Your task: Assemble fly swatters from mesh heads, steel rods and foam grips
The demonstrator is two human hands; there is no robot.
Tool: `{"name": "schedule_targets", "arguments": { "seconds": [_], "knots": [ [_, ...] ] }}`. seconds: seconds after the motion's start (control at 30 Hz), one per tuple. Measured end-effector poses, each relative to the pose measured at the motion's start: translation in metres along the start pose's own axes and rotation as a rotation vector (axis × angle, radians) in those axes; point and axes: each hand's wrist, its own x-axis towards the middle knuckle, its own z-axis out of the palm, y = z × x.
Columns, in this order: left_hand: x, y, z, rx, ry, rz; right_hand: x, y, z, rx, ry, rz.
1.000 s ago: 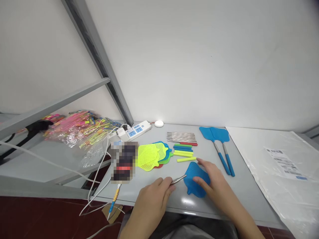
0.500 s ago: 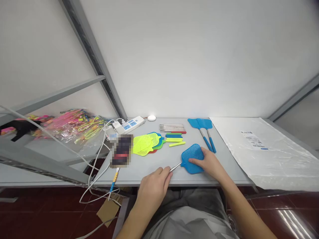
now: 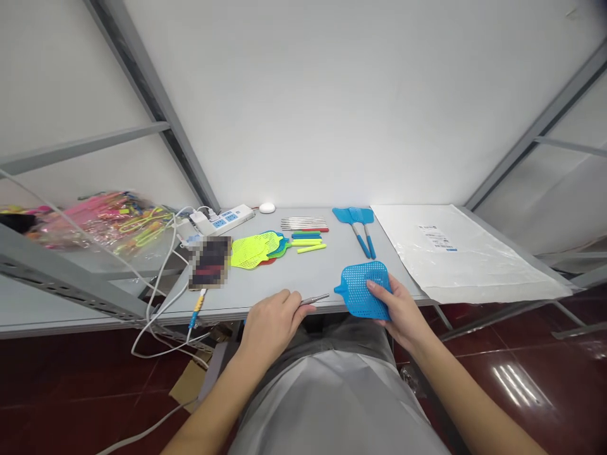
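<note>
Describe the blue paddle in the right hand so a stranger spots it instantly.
Find the grey table, then the right hand at its front edge. It holds the blue mesh paddle; unlike the two blue swatters behind, this has no handle.

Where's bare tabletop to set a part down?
Bare: the table between the yellow mesh heads and left hand, and the gap between the yellow tubes and blue swatters. Crowded: the left end, with power strip and pixelated item.
</note>
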Motion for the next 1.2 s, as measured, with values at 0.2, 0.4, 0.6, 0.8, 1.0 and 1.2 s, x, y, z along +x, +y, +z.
{"name": "schedule_targets", "arguments": {
  "seconds": [0.2,0.4,0.6,0.8,1.0,1.2],
  "knots": [
    [-0.009,0.002,-0.004,0.022,0.02,0.053,-0.02,0.014,0.0,0.01,-0.021,-0.027],
    [-0.015,-0.001,-0.01,0.007,0.01,0.053,-0.025,0.011,0.002,0.015,-0.079,0.006],
    [-0.017,-0.001,-0.011,0.007,0.015,0.075,-0.028,0.011,0.005,0.013,-0.065,0.015],
    [-0.016,0.004,-0.02,0.022,-0.019,0.105,-0.031,0.0,0.004,-0.07,-0.064,-0.013],
    [-0.016,0.023,-0.041,0.042,-0.029,0.124,-0.037,-0.01,0.0,-0.153,-0.094,-0.038],
    [-0.01,0.033,-0.053,0.032,-0.033,0.141,-0.042,-0.023,-0.003,-0.16,-0.09,-0.044]
  ]
}}
